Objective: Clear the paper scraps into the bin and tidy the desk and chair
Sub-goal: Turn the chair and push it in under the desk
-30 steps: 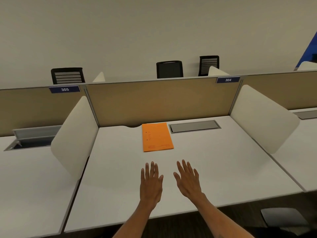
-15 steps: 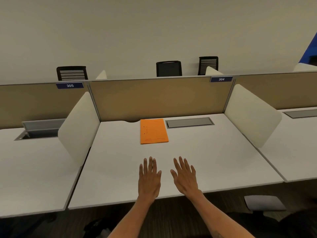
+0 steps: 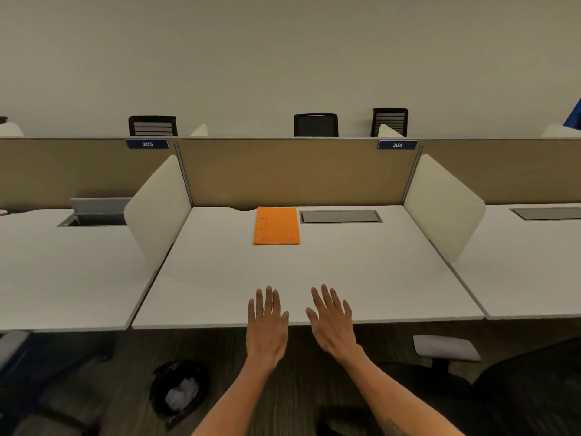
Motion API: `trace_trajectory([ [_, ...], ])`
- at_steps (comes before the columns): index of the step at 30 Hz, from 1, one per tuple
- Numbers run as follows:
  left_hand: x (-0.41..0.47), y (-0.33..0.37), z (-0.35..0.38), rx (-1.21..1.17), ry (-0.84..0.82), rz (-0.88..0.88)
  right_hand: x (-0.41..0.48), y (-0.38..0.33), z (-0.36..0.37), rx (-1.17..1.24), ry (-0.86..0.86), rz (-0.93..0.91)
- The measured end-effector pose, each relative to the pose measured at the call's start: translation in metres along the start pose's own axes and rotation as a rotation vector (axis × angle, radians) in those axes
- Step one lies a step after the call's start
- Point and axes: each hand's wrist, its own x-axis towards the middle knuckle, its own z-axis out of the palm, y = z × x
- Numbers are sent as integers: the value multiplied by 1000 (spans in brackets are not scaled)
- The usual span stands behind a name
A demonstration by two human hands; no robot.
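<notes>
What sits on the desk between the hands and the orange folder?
Nothing visible. The left hand and right hand are open over the desk's near edge; only bare white surface lies between them and the orange folder at the back.

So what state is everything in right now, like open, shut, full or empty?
Left hand: open, fingers spread, holding nothing.
Right hand: open, holding nothing.
Orange folder: closed, lying flat at the back of the desk.
Cable hatch on this desk: lid shut.
Cable hatch on the left desk: lid raised.
Bin on the floor: holds crumpled paper.
</notes>
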Motion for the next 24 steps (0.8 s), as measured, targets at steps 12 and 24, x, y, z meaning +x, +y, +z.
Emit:
trace_trajectory([
  [12,-93,52,11,-39,9,-92,-97,43,2,33,-1,-21],
  [24,-144,102,3,-69,30,-80,-154,74,-10,86,44,-48],
])
